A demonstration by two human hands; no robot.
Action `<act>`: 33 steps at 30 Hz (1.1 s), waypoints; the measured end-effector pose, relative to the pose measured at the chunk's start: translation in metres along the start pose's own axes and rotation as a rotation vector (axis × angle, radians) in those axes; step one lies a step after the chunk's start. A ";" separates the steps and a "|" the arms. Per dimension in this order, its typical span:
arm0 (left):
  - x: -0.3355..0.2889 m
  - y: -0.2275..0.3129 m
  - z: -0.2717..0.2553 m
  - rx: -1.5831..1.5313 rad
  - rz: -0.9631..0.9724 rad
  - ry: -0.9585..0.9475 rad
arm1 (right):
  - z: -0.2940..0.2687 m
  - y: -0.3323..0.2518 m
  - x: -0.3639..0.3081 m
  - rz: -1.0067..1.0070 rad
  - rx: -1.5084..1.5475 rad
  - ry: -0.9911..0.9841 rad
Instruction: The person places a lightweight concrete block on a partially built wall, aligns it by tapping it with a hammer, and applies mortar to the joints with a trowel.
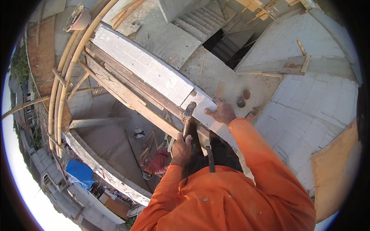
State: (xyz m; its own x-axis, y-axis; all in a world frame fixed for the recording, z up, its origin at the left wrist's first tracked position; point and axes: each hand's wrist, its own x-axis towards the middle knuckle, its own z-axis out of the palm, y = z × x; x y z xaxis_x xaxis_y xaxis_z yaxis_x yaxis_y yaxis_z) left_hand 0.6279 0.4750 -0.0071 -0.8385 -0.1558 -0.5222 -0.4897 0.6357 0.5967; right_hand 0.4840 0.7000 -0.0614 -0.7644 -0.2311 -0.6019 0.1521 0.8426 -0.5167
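Your left grip (pixel 181 151) wraps the hammer (pixel 187 124), mid-frame
Likely head-heavy, so hold low; your right grip (pixel 223 111), loosely open, rests on brittle-looking white block (pixel 200 110)

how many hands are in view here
2 clearly: your left hand, gripping a hammer-like tool, and your right hand, on the pale block. Any hands of the person in red below can't be made out.

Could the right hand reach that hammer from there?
Probably yes: the right hand is on the white block, close to the hammer, with nothing visible between them, though the left hand grips its handle.
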 end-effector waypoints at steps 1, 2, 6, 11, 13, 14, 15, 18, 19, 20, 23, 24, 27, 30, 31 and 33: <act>0.012 -0.004 0.002 0.098 0.031 -0.017 | -0.004 -0.003 -0.001 0.071 0.009 -0.007; 0.016 -0.007 0.000 0.074 0.055 -0.035 | -0.006 -0.006 -0.003 0.089 -0.040 0.025; 0.020 -0.008 -0.010 0.176 0.143 0.081 | -0.018 -0.008 -0.010 0.110 0.090 -0.027; 0.034 -0.021 -0.017 0.278 0.227 -0.048 | -0.014 -0.003 -0.019 0.141 0.228 0.092; 0.043 -0.030 -0.021 0.337 0.206 -0.049 | -0.008 0.000 -0.020 0.153 0.309 0.148; 0.045 -0.033 -0.025 0.329 0.267 -0.043 | -0.004 0.002 -0.021 0.140 0.343 0.208; 0.048 -0.035 -0.029 0.359 0.202 -0.080 | 0.000 0.002 -0.022 0.128 0.376 0.303; 0.053 -0.025 -0.040 0.355 0.171 -0.176 | 0.008 0.009 -0.028 0.010 0.499 0.632; 0.053 -0.017 -0.043 0.326 0.157 -0.162 | 0.008 0.014 -0.032 -0.006 0.529 0.674; 0.052 -0.008 -0.045 0.376 0.167 -0.134 | 0.008 0.021 -0.038 -0.071 0.584 0.849; 0.030 0.020 -0.049 0.544 0.331 -0.014 | 0.019 0.058 -0.087 -0.072 0.647 1.166; 0.019 0.029 -0.051 0.596 0.332 -0.044 | 0.027 0.076 -0.115 0.004 0.647 1.225; -0.012 0.060 -0.048 0.736 0.404 -0.106 | 0.050 0.148 -0.208 0.261 0.429 1.487; -0.038 0.084 -0.034 0.920 0.655 -0.236 | 0.080 0.216 -0.302 0.638 0.243 1.487; -0.046 0.090 -0.026 0.996 0.684 -0.317 | 0.087 0.237 -0.327 0.739 0.193 1.499; -0.055 0.100 -0.002 1.179 0.637 -0.522 | 0.100 0.273 -0.363 0.869 0.160 1.441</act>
State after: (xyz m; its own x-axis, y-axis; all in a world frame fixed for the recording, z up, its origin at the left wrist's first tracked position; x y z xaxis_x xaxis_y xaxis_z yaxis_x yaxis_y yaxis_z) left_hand 0.6243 0.5457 0.0827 -0.5276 0.5135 -0.6767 0.6243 0.7746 0.1011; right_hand 0.8653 0.9650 -0.0448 -0.3216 0.9167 0.2372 0.7927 0.3977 -0.4621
